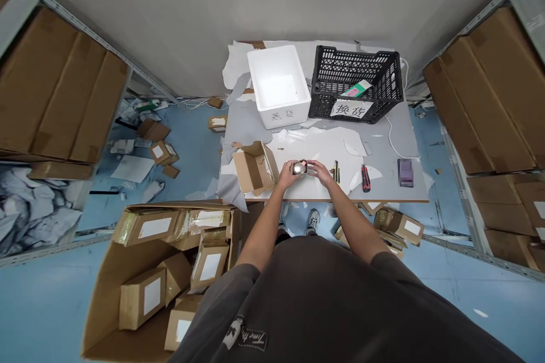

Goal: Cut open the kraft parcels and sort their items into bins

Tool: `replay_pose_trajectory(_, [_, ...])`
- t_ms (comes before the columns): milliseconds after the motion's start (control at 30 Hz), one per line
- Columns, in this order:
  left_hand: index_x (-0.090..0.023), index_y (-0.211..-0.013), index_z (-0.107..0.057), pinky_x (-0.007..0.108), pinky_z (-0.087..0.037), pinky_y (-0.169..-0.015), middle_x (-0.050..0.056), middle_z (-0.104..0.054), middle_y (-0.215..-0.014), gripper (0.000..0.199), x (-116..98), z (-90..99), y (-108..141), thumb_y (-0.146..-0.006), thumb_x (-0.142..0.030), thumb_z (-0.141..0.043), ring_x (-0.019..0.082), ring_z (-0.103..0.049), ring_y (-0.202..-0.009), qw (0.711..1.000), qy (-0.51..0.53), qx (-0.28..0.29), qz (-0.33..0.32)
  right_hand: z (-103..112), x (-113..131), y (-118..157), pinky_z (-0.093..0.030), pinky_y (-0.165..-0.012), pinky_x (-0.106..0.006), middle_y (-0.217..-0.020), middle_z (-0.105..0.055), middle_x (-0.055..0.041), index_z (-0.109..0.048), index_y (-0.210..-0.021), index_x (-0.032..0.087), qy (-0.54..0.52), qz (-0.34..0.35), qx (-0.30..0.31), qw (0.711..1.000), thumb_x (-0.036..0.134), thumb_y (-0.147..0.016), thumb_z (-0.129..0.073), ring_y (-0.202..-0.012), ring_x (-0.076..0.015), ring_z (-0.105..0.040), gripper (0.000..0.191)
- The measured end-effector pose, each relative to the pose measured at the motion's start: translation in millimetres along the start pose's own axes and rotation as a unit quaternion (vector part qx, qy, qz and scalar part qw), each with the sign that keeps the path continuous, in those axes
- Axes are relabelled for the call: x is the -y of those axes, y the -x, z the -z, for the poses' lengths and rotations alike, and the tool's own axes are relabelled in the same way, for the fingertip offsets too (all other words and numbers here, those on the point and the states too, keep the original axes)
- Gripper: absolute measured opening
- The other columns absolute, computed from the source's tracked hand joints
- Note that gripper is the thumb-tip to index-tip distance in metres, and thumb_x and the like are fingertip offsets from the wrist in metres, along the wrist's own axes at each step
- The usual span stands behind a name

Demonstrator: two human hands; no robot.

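My left hand [288,174] grips the left side of a small, open-topped container with a shiny, rounded silver thing [299,168] in it. On the opposite side, the fingers of my right hand [321,171] are bent against it, with a bit of pink showing by the fingertips. What kind of thing it is, I cannot make out. Just left of my left hand stands an open cardboard box [244,173]. To the right of my right hand lie a yellow-and-black utility knife [336,172] and a red-and-black tool [365,178], perhaps another knife.
A white foam box [281,115] and a black plastic crate [315,96] stand at the table's back. A purple phone-like object [405,172] lies at right near a white cable [392,142]. A large carton [102,289] of parcels sits lower left; shelves flank both sides.
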State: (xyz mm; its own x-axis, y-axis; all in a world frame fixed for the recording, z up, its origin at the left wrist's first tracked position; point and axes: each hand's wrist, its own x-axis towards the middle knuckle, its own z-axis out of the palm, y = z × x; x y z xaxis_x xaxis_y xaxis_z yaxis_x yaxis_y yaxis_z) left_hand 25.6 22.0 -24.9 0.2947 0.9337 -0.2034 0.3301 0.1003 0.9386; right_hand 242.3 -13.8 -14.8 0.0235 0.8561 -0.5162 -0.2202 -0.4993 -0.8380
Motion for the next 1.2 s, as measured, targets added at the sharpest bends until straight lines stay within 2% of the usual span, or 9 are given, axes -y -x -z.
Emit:
replay_pose_trajectory(133, [-0.022,-0.133,-0.058,0.041,-0.048,-0.112,0.01,-0.064,-0.136,0.085,2.5,1.6,1.7,-0.059,-0.022,-0.099,0.03,-0.063,-0.128,0.999,0.031,0.001,0.025,-15.8,-2.6,-2.3,-0.05,-0.114,-0.044,-0.144,-0.072,-0.0082,-0.074,-0.124,0.028,0.051,0.081,-0.032,0.995,0.05,-0.071,-0.078,-0.138,-0.0284,-0.061,0.057])
replay_pose_trajectory(233, [-0.023,-0.13,-0.055,0.036,-0.051,-0.101,0.005,-0.065,-0.123,0.083,-0.9,3.8,1.6,-0.058,-0.024,-0.098,0.026,-0.065,-0.115,0.997,0.024,0.022,0.065,-19.9,17.9,-12.7,-0.05,-0.111,-0.043,-0.137,-0.073,-0.0076,-0.075,-0.126,0.027,0.153,0.123,0.023,0.98,0.052,-0.068,-0.087,-0.132,-0.0279,-0.062,0.064])
replay_pose_trajectory(367, [-0.024,-0.13,-0.053,0.033,-0.051,-0.096,0.002,-0.065,-0.119,0.083,-4.4,1.8,3.8,-0.059,-0.02,-0.095,0.024,-0.064,-0.11,0.996,0.034,0.021,0.086,-18.9,54.2,-38.0,-0.054,-0.095,-0.037,-0.099,-0.077,-0.0044,-0.08,-0.1,0.019,0.247,0.06,0.165,0.953,0.061,-0.063,-0.093,-0.099,-0.0241,-0.069,0.057])
replay_pose_trajectory(533, [-0.024,-0.129,-0.055,0.035,-0.051,-0.098,0.004,-0.066,-0.12,0.079,3.7,-5.2,6.6,-0.061,-0.019,-0.093,0.026,-0.065,-0.113,0.997,0.048,0.008,0.066,-18.1,77.8,-76.7,-0.056,-0.086,-0.031,-0.093,-0.081,-0.0117,-0.075,-0.081,0.018,0.214,-0.047,0.184,0.958,0.091,-0.087,-0.065,-0.09,-0.0241,-0.075,0.074])
replay_pose_trajectory(700, [-0.023,-0.128,-0.056,0.035,-0.051,-0.097,0.004,-0.066,-0.12,0.077,14.8,-7.9,5.3,-0.061,-0.019,-0.093,0.026,-0.065,-0.11,0.997,0.045,0.001,0.061,-35.5,55.9,-82.8,-0.053,-0.069,-0.028,-0.084,-0.079,-0.0143,-0.069,-0.078,0.018,0.246,-0.116,0.023,0.962,0.084,-0.097,-0.057,-0.076,-0.0222,-0.07,0.069])
replay_pose_trajectory(833, [-0.024,-0.131,-0.056,0.035,-0.052,-0.097,0.004,-0.067,-0.121,0.079,9.2,-4.2,4.2,-0.061,-0.018,-0.095,0.026,-0.066,-0.112,0.997,0.025,0.009,0.072,-42.2,51.9,-54.6,-0.056,-0.08,-0.029,-0.102,-0.08,-0.0112,-0.07,-0.092,0.021,0.265,0.017,-0.061,0.962,0.072,-0.1,-0.055,-0.096,-0.0233,-0.073,0.054])
replay_pose_trajectory(967, [-0.024,-0.132,-0.055,0.036,-0.054,-0.097,0.004,-0.069,-0.119,0.08,-2.7,-1.6,4.3,-0.062,-0.016,-0.094,0.026,-0.069,-0.111,0.995,0.0,0.016,0.096,-44.7,65.3,-11.5,-0.054,-0.092,-0.03,-0.114,-0.08,-0.0095,-0.077,-0.091,0.023,0.47,0.123,-0.031,0.873,0.056,-0.093,-0.073,-0.113,-0.0262,-0.072,0.034])
replay_pose_trajectory(1067, [-0.024,-0.135,-0.055,0.037,-0.055,-0.097,0.004,-0.071,-0.118,0.076,-6.1,-1.2,5.9,-0.068,-0.015,-0.089,0.026,-0.071,-0.109,0.996,-0.03,0.028,0.082,-56.5,65.6,10.5,-0.053,-0.087,-0.029,-0.115,-0.08,-0.0113,-0.08,-0.094,0.022,0.6,0.053,-0.021,0.798,0.048,-0.083,-0.087,-0.112,-0.0283,-0.073,0.029])
replay_pose_trajectory(1200, [-0.024,-0.138,-0.056,0.041,-0.056,-0.1,0.009,-0.072,-0.126,0.073,-4.6,1.9,6.8,-0.071,-0.018,-0.087,0.029,-0.072,-0.114,0.995,-0.082,0.032,0.048,-75.8,57.1,13.3,-0.055,-0.085,-0.029,-0.123,-0.079,-0.0113,-0.081,-0.11,0.021,0.64,-0.015,-0.036,0.767,0.047,-0.079,-0.09,-0.11,-0.0281,-0.076,0.041])
